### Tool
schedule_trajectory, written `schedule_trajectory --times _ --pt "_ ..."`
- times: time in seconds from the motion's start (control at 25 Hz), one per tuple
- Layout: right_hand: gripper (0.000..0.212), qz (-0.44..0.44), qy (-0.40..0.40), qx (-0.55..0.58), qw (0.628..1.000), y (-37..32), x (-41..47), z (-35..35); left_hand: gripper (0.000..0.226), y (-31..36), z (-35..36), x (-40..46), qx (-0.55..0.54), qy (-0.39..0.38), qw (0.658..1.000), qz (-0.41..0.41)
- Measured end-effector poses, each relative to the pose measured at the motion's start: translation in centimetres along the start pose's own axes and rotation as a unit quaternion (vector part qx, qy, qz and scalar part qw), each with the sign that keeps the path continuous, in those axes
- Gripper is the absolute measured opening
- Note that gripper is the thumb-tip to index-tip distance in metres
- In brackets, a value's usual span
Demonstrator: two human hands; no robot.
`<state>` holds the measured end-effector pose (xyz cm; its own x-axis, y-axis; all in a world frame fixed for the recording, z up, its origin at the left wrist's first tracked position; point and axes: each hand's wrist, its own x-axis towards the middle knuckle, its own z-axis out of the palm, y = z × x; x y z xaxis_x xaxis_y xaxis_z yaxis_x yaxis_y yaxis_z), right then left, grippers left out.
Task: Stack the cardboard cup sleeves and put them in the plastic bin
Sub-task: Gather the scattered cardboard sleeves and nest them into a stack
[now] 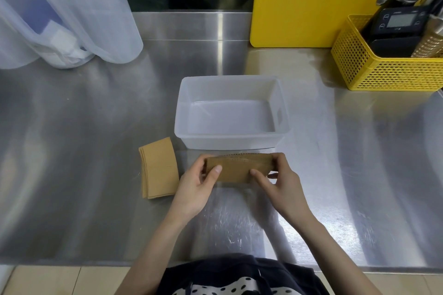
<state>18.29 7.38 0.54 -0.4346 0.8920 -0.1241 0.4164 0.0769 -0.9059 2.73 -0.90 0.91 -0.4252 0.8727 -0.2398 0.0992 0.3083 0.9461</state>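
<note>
A bundle of brown cardboard cup sleeves (236,167) stands on its long edge on the steel counter, just in front of the plastic bin. My left hand (196,187) grips its left end and my right hand (279,184) grips its right end, thumbs on the near face. The translucent white plastic bin (231,137) sits right behind the bundle, with nothing inside. A second small pile of flat sleeves (159,171) lies on the counter to the left of my left hand, slightly fanned.
A yellow perforated basket (374,72) with a black scale and tools stands at the back right. A yellow cutting board (302,2) leans against the back wall. Large clear plastic pitchers (72,14) stand at the back left. The counter's front edge (96,264) is near my body.
</note>
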Motion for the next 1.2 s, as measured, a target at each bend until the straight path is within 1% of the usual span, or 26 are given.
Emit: schedule_trajectory --times 0.16,0.24,0.36,0.44,0.56,0.68,0.96,1.2 --pt "0.025 -0.005 -0.003 -0.057 0.998 1.9 -0.6 0.4 0.015 -1.4 0.3 0.2 0.108 -0.011 0.994 0.004" --pt "0.031 -0.008 -0.011 -0.083 0.996 2.6 -0.8 0.6 0.019 -2.0 0.3 0.1 0.151 -0.013 0.988 0.006" --pt "0.044 -0.034 -0.034 -0.108 0.993 3.1 -0.8 1.0 0.027 -2.8 0.3 0.0 0.157 -0.008 0.987 -0.008" --pt "0.046 -0.053 -0.045 -0.126 0.990 3.4 -0.9 1.1 0.031 -3.1 0.3 -0.1 0.164 -0.008 0.986 -0.013" --pt "0.043 -0.061 -0.048 -0.147 0.986 3.9 -1.0 0.9 0.033 -3.2 0.4 -0.4 0.180 -0.019 0.983 -0.011" --pt "0.040 -0.059 -0.045 -0.144 0.987 4.1 -1.2 0.7 0.033 -3.4 0.6 -0.5 0.203 -0.030 0.979 -0.005" --pt "0.029 -0.076 -0.037 -0.137 0.987 3.6 -0.8 0.6 0.028 -2.9 0.7 -0.1 0.208 -0.004 0.978 0.001" --pt "0.024 -0.039 -0.057 -0.142 0.987 3.9 -0.9 0.9 0.023 -3.2 0.9 -0.2 0.233 -0.003 0.972 -0.013"
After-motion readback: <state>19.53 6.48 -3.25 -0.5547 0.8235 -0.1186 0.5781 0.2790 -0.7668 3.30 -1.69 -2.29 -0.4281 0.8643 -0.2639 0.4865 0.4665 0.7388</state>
